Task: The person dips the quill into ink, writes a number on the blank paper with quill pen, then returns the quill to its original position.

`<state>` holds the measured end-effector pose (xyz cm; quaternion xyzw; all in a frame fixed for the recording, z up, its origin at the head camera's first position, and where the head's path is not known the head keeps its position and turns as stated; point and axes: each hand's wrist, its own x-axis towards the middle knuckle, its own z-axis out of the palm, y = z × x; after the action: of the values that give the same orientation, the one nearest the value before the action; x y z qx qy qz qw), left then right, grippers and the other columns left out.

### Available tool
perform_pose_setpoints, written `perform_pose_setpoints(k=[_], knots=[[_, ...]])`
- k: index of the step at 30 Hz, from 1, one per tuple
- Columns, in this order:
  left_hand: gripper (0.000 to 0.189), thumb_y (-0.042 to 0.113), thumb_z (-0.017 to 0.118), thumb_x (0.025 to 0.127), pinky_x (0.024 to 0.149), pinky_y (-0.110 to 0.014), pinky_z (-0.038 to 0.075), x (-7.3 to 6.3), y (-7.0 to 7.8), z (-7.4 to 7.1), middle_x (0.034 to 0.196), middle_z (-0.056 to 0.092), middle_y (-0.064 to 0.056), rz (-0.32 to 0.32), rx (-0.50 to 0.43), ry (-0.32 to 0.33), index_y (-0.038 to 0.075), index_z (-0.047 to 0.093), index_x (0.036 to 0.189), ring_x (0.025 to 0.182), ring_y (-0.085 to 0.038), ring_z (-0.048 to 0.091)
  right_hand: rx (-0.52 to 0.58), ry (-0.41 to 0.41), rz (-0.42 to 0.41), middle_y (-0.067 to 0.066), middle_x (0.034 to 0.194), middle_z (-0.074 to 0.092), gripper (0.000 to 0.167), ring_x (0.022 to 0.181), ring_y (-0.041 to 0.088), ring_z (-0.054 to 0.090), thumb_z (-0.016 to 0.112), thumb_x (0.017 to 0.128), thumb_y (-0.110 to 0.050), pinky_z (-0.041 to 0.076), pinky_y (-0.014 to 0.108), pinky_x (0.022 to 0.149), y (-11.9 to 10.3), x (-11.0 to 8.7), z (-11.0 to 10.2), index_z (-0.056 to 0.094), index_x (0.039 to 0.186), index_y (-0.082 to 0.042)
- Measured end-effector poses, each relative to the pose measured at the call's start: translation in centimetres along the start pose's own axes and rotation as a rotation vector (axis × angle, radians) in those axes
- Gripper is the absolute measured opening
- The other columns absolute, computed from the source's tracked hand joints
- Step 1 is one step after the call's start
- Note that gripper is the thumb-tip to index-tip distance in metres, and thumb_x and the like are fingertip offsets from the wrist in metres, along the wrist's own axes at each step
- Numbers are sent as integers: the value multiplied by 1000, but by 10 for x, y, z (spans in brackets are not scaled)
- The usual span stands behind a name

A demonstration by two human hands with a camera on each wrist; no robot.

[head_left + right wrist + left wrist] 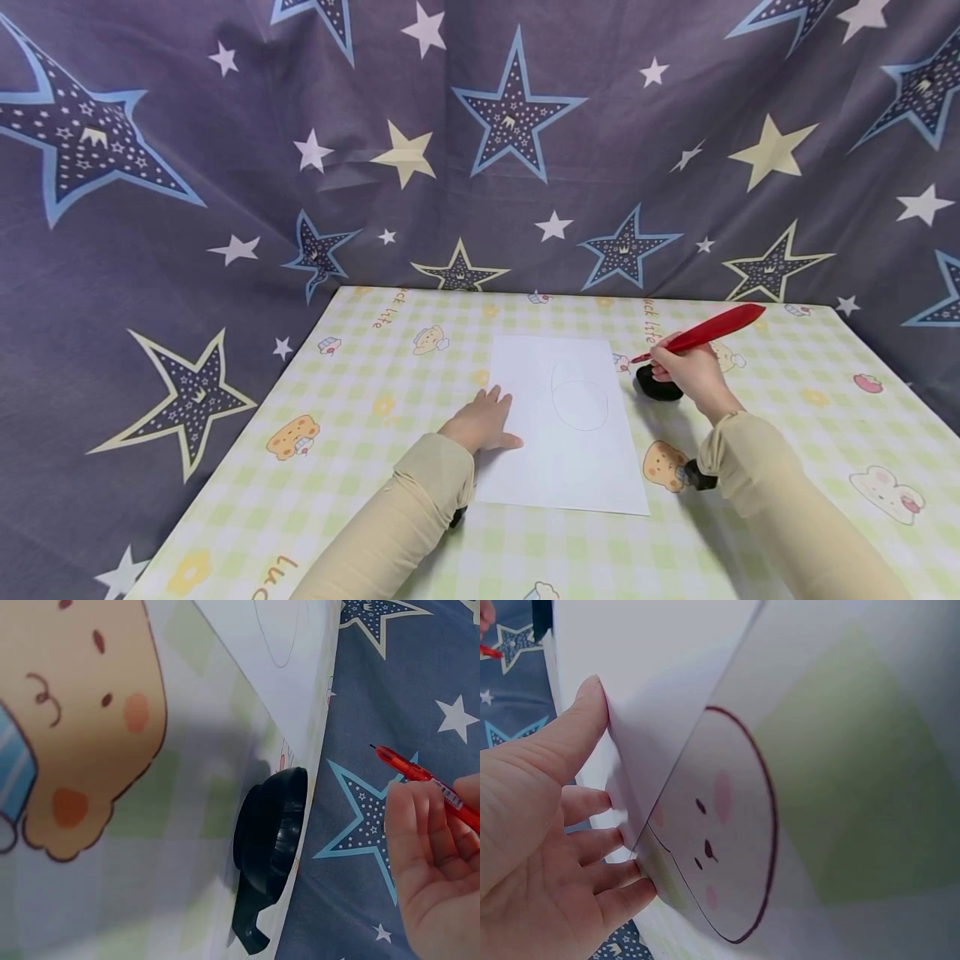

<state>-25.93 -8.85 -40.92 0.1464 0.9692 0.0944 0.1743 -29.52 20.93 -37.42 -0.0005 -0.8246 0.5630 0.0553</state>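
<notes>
My right hand pinches a red feather pen, its feather end pointing up and right. The dark tip is raised beside the paper's right edge, and in the right wrist view the red barrel carries a pale label. My left hand rests on the left edge of a white sheet of paper, fingers spread. On the sheet a thin drawn line makes a loop with a tall stroke at its upper left. Under my right hand stands a black, cup-shaped thing with a short stub.
A green checked tablecloth with cartoon prints covers the table. A dark cloth with stars hangs behind and at the left. A small black piece shows by the right sleeve.
</notes>
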Motion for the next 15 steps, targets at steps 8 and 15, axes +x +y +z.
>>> perform_pose_setpoints(k=[8, 15], knots=[[77, 42, 63, 85, 109, -40, 19, 2, -1, 2, 148, 22, -18, -8, 6, 2, 1, 31, 142, 135, -34, 18, -20, 13, 9, 18, 77, 62, 21, 63, 15, 63, 51, 86, -7, 55, 28, 60, 5, 0, -3, 52, 98, 11], [77, 42, 63, 85, 109, -40, 19, 2, -1, 2, 148, 22, -18, -3, 9, 3, 1, 31, 142, 135, -34, 18, -19, 21, 24, 22, 80, 61, 23, 61, 14, 62, 50, 86, -7, 55, 29, 60, 7, -1, -6, 52, 100, 12]])
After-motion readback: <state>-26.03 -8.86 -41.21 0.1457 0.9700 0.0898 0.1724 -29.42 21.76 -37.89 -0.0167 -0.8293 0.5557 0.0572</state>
